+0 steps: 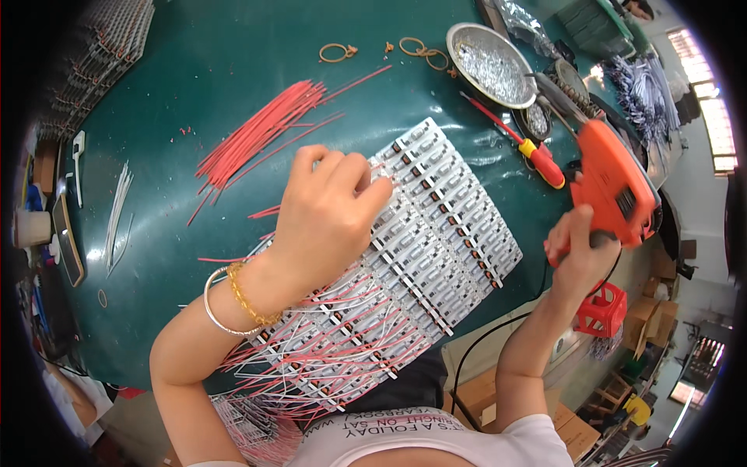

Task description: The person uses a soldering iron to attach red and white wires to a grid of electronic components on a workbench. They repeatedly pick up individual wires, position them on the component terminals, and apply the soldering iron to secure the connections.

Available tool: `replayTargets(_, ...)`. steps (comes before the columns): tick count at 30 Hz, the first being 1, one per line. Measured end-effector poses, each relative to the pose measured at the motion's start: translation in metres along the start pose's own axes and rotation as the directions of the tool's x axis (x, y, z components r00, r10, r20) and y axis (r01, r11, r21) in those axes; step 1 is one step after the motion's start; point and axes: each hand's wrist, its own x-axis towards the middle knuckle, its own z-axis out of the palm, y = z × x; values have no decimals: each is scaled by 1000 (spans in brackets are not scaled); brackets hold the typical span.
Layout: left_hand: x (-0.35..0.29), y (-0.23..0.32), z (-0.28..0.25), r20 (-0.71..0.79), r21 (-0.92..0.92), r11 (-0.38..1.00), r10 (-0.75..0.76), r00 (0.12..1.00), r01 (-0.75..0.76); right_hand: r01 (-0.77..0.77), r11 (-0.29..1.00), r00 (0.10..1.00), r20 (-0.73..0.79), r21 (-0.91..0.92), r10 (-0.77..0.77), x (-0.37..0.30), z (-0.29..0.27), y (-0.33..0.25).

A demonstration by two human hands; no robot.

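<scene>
A white panel of many small joined modules [443, 210] lies slanted across the near side of the table. Pink and white wires [334, 327] stick out over its near-left part. Over the panel's far-left edge is my left hand [331, 198], its fingers pinched together. What they hold, if anything, is hidden. My right hand [580, 249] grips an orange corded power tool [611, 183] off the panel's right side, with the tool raised beside the table edge. A bundle of loose red wires [264, 132] lies beyond my left hand.
A metal bowl [451, 58] of small shiny pieces stands at the far right, near a red-and-yellow screwdriver [545, 162]. White wires [118, 218] and a phone-like slab [68, 240] lie left. Stacked panels [105, 62] fill the far-left corner. A red stool [603, 309] stands right.
</scene>
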Motion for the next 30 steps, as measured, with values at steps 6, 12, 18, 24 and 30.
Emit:
replayTargets(6,4,-3,4,-12,-18,999,37,999,-37,60,962,993,86,268,-86,-54,-14,-6)
replayTargets(12,-1,-4,1,18,12,1000,18,1000,-19,-26,990,963,270,142,-13,-103,-20,22)
replayTargets(18,0,-3,4,16,12,1000,25,1000,-26,-131,967,957,284,220,65,-105,-10,21)
replayTargets(24,0,-4,3,12,7,1000,25,1000,-25,-127,992,941,318,15,115,-108,-24,28)
replayTargets(30,1,-3,3,9,7,1000,30,1000,-30,-27,997,916,397,-71,53,-107,-28,27)
